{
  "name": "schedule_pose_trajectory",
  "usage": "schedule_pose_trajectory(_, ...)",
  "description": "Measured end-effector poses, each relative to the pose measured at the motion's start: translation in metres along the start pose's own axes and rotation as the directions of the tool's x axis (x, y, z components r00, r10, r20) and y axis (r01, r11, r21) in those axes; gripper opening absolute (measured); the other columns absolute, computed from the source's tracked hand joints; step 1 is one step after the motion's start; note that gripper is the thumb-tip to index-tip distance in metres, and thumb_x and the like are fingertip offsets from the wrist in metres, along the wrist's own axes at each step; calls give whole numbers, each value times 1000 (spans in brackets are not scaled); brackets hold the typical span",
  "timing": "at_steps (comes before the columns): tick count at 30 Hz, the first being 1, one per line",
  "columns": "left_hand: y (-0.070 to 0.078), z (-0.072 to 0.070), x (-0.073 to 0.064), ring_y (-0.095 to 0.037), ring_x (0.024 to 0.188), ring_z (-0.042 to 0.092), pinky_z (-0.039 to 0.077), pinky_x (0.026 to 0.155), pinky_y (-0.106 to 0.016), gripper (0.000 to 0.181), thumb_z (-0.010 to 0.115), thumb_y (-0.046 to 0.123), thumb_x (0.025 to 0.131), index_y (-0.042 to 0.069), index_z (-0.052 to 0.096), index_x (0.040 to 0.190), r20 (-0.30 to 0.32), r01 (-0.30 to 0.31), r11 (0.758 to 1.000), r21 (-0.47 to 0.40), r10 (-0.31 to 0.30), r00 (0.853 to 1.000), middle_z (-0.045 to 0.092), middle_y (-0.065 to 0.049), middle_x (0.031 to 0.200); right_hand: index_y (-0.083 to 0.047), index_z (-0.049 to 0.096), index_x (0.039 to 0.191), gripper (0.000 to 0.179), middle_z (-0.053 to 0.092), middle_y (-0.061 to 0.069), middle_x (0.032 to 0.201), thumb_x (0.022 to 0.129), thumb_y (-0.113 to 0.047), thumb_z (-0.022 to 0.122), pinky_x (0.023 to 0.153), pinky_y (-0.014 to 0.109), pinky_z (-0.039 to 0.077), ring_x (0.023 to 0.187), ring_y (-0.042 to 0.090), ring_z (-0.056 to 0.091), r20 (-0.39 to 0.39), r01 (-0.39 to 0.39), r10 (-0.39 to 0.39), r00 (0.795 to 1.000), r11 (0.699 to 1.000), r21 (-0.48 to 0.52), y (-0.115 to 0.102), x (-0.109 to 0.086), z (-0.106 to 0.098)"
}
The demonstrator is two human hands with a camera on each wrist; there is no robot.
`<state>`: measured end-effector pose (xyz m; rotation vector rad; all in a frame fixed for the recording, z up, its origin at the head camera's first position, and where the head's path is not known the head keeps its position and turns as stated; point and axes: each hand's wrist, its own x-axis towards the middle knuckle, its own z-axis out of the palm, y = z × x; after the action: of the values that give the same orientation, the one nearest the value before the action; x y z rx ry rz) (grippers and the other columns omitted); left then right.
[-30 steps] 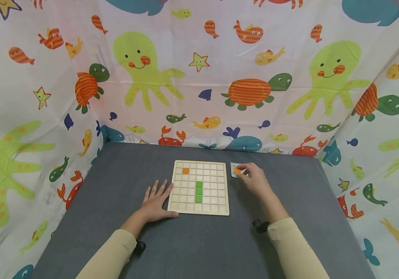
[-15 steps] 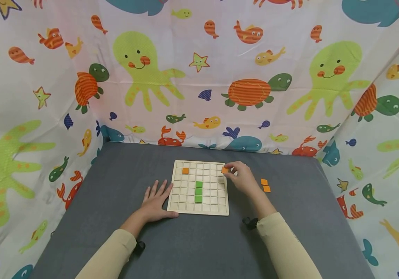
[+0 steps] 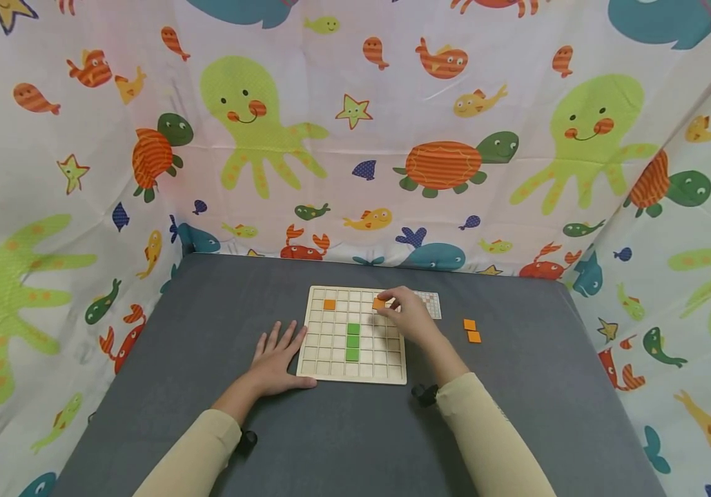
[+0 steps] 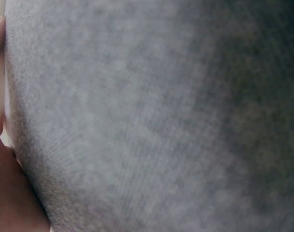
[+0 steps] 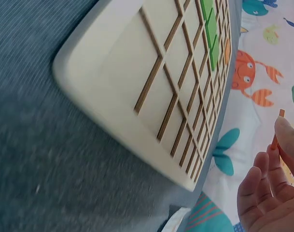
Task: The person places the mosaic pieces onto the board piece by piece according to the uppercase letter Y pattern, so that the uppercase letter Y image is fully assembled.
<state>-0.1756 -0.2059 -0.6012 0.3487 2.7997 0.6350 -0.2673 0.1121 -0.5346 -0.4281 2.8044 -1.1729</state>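
Observation:
A pale wooden grid board lies on the grey table. My left hand rests at its left edge, fingers spread and straight; the left wrist view catches only parts of the fingers. Between thumb and fingertips my right hand pinches an orange square tile over the board's upper right cells. In the right wrist view that tile appears edge-on, above the board. Three green tiles form a column in the middle cells. One orange tile sits in an upper left cell.
A small gridded card lies just right of the board, partly behind my right hand. Farther right are two loose orange tiles close together. A sea-animal printed curtain encloses the table's back and sides.
My right hand has carried the orange tile leftward from above the card to the board's upper right part. The card and the two loose orange tiles have come into sight. The left hand stays put.

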Motion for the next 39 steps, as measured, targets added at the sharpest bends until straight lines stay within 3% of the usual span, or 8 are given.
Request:
schedule_pose_trajectory(8, -2, 3, 1, -40, 156, -10, -5, 121, -64, 122, 68, 81, 72, 23, 15, 164, -4, 3, 1000, -7, -3, 1000, 5, -8, 171, -12, 72, 120, 27, 65, 7, 121, 94, -19, 73, 76, 36, 54, 95, 21, 62, 37, 26, -26, 999, 1000, 6, -10, 8, 16)
schedule_pose_trajectory(15, -4, 7, 2, -38, 156, -14, -10, 121, -62, 123, 67, 82, 72, 25, 11, 164, -7, 5, 1000, -25, -5, 1000, 1, -6, 172, -14, 74, 117, 24, 66, 6, 119, 93, -19, 74, 74, 33, 55, 95, 20, 63, 69, -10, 9, 998, 1000, 16, -15, 16, 30)
schedule_pose_trajectory(24, -4, 3, 2, -39, 156, -12, -7, 121, -63, 122, 70, 80, 72, 24, 13, 164, -4, 18, 1000, -14, -18, 1000, 3, -7, 172, -16, 73, 119, 25, 68, 4, 119, 94, -22, 74, 83, 38, 55, 97, 20, 63, 139, -15, 16, 990, 1000, -8, -23, 28, 47)
schedule_pose_trajectory(30, -10, 10, 6, -35, 156, -14, -8, 122, -61, 123, 62, 88, 70, 28, 10, 164, -30, 17, 1000, -4, -17, 999, 2, -3, 172, -15, 72, 120, 25, 67, 5, 119, 96, -20, 72, 85, 39, 56, 102, 22, 65, 196, -19, 17, 980, 1000, 4, -27, 35, 57)
schedule_pose_trajectory(39, -8, 11, 6, -35, 156, -14, -8, 122, -61, 126, 56, 94, 67, 29, 9, 164, -26, 1, 1000, -19, -1, 1000, 1, -2, 171, -14, 73, 118, 24, 69, 5, 117, 94, -18, 73, 89, 40, 55, 104, 21, 66, 208, -67, 68, 976, 998, -12, -29, 40, 66)
